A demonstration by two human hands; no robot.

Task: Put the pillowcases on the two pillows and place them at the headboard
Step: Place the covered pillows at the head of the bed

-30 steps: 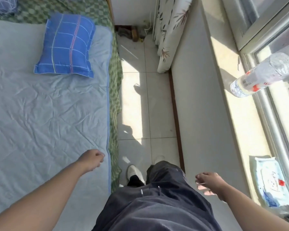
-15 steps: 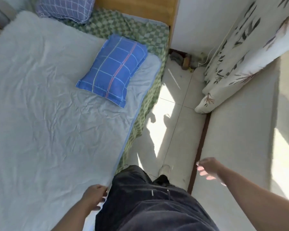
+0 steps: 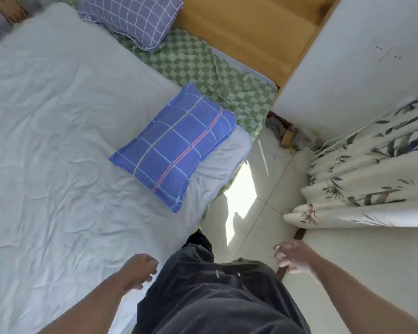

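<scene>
A bright blue checked pillow (image 3: 176,147) lies on the pale blue sheet (image 3: 58,145) near the bed's right edge. A purple-grey checked pillow (image 3: 133,19) rests at the top, against the wooden headboard (image 3: 246,27). My left hand (image 3: 140,270) hangs over the sheet's near edge, fingers loosely curled, holding nothing. My right hand (image 3: 291,256) is over the floor beside the bed, fingers apart and empty. Both hands are well short of the blue pillow.
A green checked underlay (image 3: 203,66) shows between the sheet and headboard. A narrow tiled floor strip (image 3: 256,189) runs between the bed and a white ledge. A leaf-print curtain (image 3: 367,169) hangs at the right. Clutter (image 3: 282,131) sits in the floor corner.
The view has swung left and forward toward the headboard, bringing both pillows closer. My left hand dropped back toward my body; both hands stay empty.
</scene>
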